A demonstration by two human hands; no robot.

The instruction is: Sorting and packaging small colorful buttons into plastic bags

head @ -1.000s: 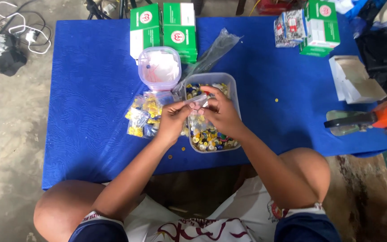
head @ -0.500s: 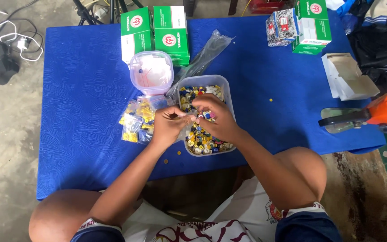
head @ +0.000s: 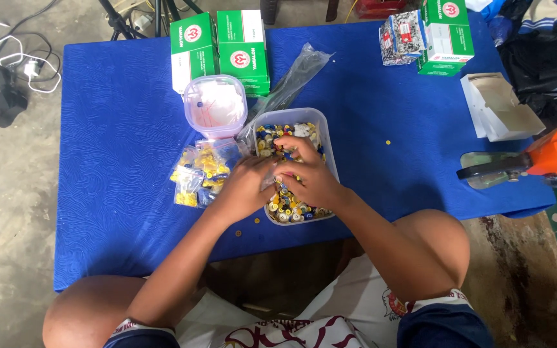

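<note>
A clear plastic tub (head: pixel 322 132) full of small yellow, blue and silver round pieces sits on the blue table (head: pixel 117 193). My right hand (head: pixel 307 174) lies over the pieces in the tub, fingers curled among them. My left hand (head: pixel 246 185) is at the tub's left rim, its fingertips meeting the right hand; a small clear bag seems pinched between them, but it is mostly hidden. Several small filled bags (head: pixel 200 173) of yellow pieces lie just left of my left hand.
A round clear lidded container (head: pixel 215 106) stands behind the bags, with two green-and-white boxes (head: pixel 220 48) beyond it and a long clear plastic sleeve (head: pixel 294 77). More boxes (head: pixel 443 32) and an open white carton (head: pixel 501 109) are at the right, near an orange tool (head: pixel 543 158). Loose pieces dot the table.
Both hands have dropped lower into the tub, the right hand now resting on the pieces. The camera has shifted slightly.
</note>
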